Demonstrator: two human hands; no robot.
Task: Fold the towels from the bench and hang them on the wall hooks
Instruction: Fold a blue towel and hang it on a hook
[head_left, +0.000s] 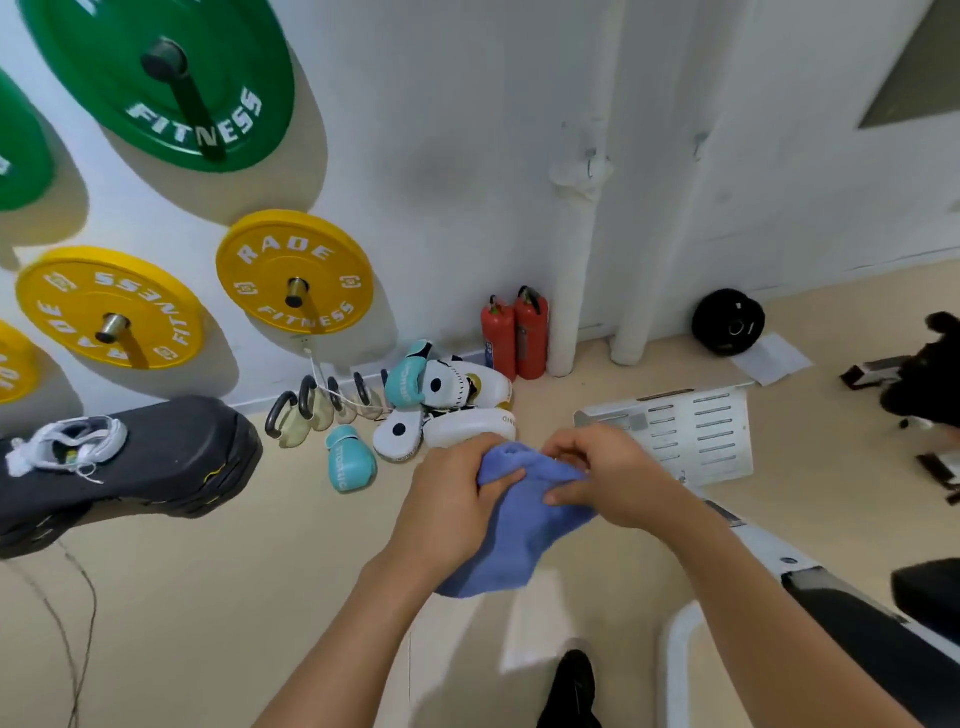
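While both grip it, left hand (452, 499), right hand (608, 478), blue towel (519, 530)

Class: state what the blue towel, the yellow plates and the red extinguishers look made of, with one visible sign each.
Blue towel: soft terry cloth, fuzzy, drooping. Yellow plates: likely rubber-coated, matte, printed lettering. Red extinguishers: probably painted metal, glossy.

Towel (524, 519) between both hands

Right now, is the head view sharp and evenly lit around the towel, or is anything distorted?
Head view: blue towel and both hands, left and right, are slightly soft; wide-angle bends the white pipes; weight plates cast strong shadows on the wall; no glare.
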